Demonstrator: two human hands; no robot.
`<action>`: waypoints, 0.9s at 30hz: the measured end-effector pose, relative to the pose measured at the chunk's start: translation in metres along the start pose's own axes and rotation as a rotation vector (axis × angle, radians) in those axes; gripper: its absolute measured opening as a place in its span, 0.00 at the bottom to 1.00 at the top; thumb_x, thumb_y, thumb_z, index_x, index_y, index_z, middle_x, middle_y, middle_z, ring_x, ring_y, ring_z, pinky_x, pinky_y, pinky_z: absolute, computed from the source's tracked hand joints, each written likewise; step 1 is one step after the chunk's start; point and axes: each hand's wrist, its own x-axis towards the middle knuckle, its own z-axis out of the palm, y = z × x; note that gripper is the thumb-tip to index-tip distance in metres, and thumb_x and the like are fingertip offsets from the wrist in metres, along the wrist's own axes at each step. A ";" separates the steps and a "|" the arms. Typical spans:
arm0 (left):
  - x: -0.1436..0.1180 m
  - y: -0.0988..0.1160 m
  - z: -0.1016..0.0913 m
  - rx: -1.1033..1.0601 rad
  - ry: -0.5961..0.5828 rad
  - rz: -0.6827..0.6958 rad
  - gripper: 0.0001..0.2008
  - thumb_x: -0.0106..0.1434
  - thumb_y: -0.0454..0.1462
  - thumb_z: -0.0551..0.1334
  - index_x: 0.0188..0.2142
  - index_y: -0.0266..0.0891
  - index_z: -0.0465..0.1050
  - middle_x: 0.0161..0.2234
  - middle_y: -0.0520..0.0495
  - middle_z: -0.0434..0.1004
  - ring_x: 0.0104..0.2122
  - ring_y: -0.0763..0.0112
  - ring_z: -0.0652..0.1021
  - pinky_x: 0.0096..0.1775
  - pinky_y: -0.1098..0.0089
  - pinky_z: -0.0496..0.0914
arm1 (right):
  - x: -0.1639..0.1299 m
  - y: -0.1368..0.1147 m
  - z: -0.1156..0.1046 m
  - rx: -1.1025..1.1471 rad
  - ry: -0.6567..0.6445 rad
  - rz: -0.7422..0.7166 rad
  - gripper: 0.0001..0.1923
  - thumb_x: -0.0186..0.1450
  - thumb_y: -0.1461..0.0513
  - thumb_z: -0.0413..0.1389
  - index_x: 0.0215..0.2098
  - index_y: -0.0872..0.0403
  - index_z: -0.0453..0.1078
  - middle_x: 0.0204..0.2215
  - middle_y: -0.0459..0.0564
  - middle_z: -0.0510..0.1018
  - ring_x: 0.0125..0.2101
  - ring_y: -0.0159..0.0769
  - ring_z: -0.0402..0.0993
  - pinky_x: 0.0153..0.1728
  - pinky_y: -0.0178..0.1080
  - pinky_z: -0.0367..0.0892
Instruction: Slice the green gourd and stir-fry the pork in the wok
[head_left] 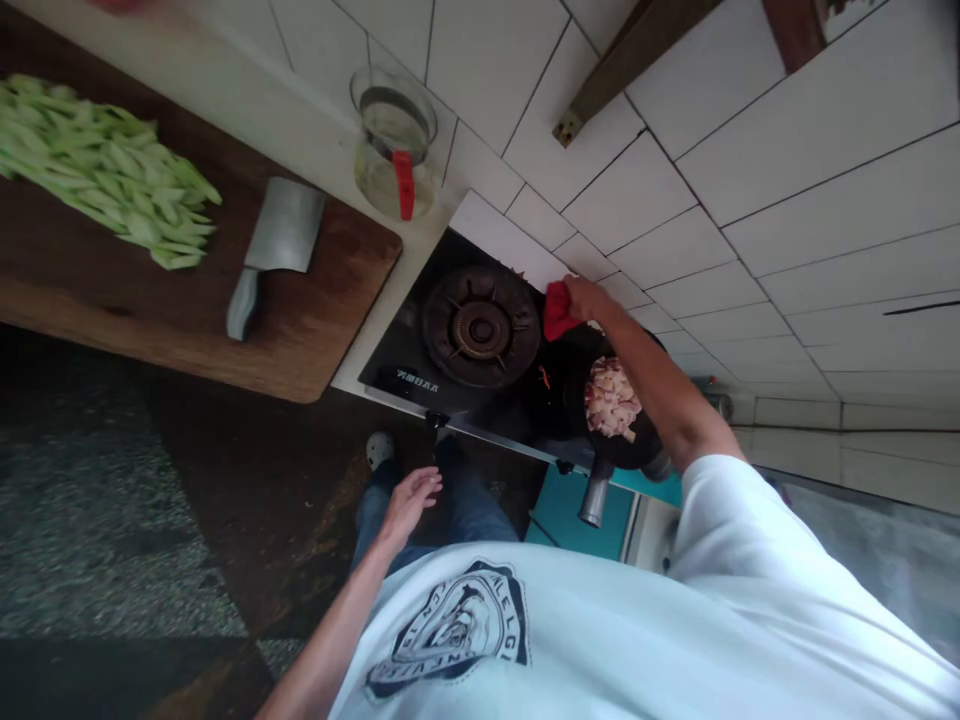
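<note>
Beside burner (480, 328), hand (589, 298) grips cloth (558, 309).

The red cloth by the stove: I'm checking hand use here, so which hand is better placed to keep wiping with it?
Right. The right hand already grips the red cloth beside the burner, above the pan. The left hand hangs empty, below the stove's front edge.

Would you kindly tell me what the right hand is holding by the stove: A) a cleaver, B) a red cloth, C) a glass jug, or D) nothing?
B: the right hand grips a red cloth beside the burner; the cleaver lies on the cutting board.
</note>
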 end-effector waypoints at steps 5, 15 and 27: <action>-0.006 -0.023 0.002 -0.042 0.061 0.036 0.38 0.51 0.61 0.73 0.51 0.37 0.78 0.50 0.33 0.85 0.47 0.51 0.85 0.41 0.62 0.78 | -0.005 -0.020 0.022 -0.020 0.042 -0.051 0.54 0.62 0.55 0.70 0.78 0.52 0.50 0.70 0.69 0.62 0.64 0.59 0.66 0.58 0.50 0.67; -0.062 -0.102 0.027 -0.184 0.404 -0.006 0.29 0.58 0.55 0.73 0.50 0.37 0.78 0.51 0.32 0.84 0.47 0.53 0.86 0.41 0.61 0.81 | 0.043 -0.011 -0.021 0.017 0.308 -0.392 0.41 0.69 0.68 0.60 0.77 0.52 0.54 0.73 0.63 0.58 0.63 0.50 0.62 0.62 0.43 0.60; -0.038 -0.107 0.115 -0.199 0.282 0.076 0.35 0.54 0.59 0.74 0.51 0.37 0.78 0.51 0.31 0.83 0.47 0.52 0.85 0.41 0.61 0.78 | 0.001 -0.009 0.022 0.007 -0.023 -0.376 0.43 0.65 0.62 0.64 0.76 0.52 0.57 0.67 0.66 0.63 0.56 0.55 0.70 0.59 0.51 0.66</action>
